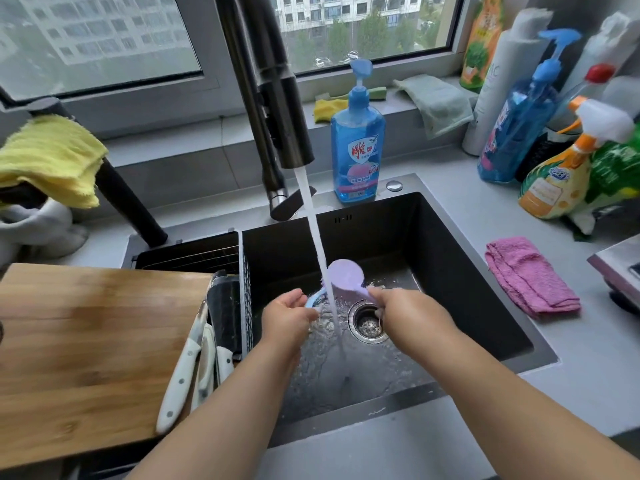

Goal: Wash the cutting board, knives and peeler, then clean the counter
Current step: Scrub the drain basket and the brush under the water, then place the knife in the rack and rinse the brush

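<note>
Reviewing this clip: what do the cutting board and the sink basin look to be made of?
Cutting board: wood, probably bamboo, with glued strips, visible grain and a satin sheen. Sink basin: likely dark-coated stainless steel, matte grey walls with sharp folded corners; the coating is a guess.

The grey surface [571,344] surrounds a dark sink [460,271]; a pink cloth [530,275] lies right of it; spray bottles [561,174] stand behind; a wooden cutting board [86,344] rests at left; a blue soap bottle [358,147] stands behind the sink.
</note>
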Demonstrator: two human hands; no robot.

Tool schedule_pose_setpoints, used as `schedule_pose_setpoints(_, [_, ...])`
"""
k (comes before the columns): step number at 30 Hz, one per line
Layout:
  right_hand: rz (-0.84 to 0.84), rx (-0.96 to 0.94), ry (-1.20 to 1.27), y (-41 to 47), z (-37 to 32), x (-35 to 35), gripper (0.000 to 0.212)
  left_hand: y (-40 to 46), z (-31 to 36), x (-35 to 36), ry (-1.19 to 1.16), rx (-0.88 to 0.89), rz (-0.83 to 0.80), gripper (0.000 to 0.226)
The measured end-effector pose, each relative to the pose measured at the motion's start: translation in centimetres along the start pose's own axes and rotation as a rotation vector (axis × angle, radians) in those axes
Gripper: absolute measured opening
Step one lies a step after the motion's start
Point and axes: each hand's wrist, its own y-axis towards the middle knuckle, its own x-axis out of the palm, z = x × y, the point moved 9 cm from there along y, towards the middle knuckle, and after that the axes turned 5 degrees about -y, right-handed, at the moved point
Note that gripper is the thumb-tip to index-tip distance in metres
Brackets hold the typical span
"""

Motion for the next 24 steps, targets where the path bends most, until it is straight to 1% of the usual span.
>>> schedule_pose_setpoints(2, [0.144, -0.022, 0.041, -0.8, -0.2, -0.6, 0.053, -0.4, 1.5, -0.4, 0.087, 0.099, 0.011, 0.063])
schedule_pose_setpoints(4, [0.252, -0.081, 0.122, -1.5, -1.3, -1.1, 0.053, -0.8, 2.7, -1.0, 0.141, 0.173, 0.028, 0.06])
schedule_pose_setpoints(6, [0.28, -0.112, 0.181, -1.7, -2.2, -1.0, 0.05, -1.1, 3.3, -1.7, 0.156, 0.212, 0.037, 0.056])
schedule_pose_setpoints(8, [0.259, -0.079, 0.196, -1.8, -2.4, -0.8, 0.046, -1.4, 3.9, -2.7, 0.179, 0.241, 0.053, 0.055])
schedule_pose_setpoints(11, [0.302, -0.049, 0.215, -1.9, -2.6, -1.3, 0.042, -1.7, 5.0, -5.1, 0.24, 0.311, 0.115, 0.048])
schedule_pose_setpoints(12, [0.321, -0.044, 0.214, -1.9, -2.8, -1.4, 0.037, -1.8, 5.5, -6.1, 0.253, 0.345, 0.15, 0.045])
schedule_pose_setpoints(14, [0.34, -0.011, 0.181, -1.7, -3.0, -1.4, 0.016, -2.0, 6.4, -8.7, 0.29, 0.395, 0.247, 0.045])
schedule_pose_setpoints(15, [0.342, 0.013, 0.166, -1.6, -3.0, -1.3, 0.013, -2.0, 6.6, -10.3, 0.318, 0.402, 0.309, 0.045])
schedule_pose_setpoints(17, [0.327, 0.047, 0.15, -1.4, -3.0, -0.7, 0.018, -1.8, 6.6, -13.7, 0.367, 0.392, 0.427, 0.046])
schedule_pose_setpoints(19, [0.31, 0.071, 0.137, -1.4, -3.0, -0.1, 0.021, -1.4, 5.9, -16.6, 0.407, 0.352, 0.511, 0.045])
schedule_pose_setpoints(21, [0.309, 0.091, 0.118, -1.5, -3.0, 0.3, 0.023, -1.0, 5.0, -18.5, 0.465, 0.309, 0.543, 0.045])
schedule_pose_setpoints(24, [0.315, 0.11, 0.108, -1.6, -3.1, 0.6, 0.025, -0.3, 3.8, -19.2, 0.531, 0.25, 0.492, 0.045])
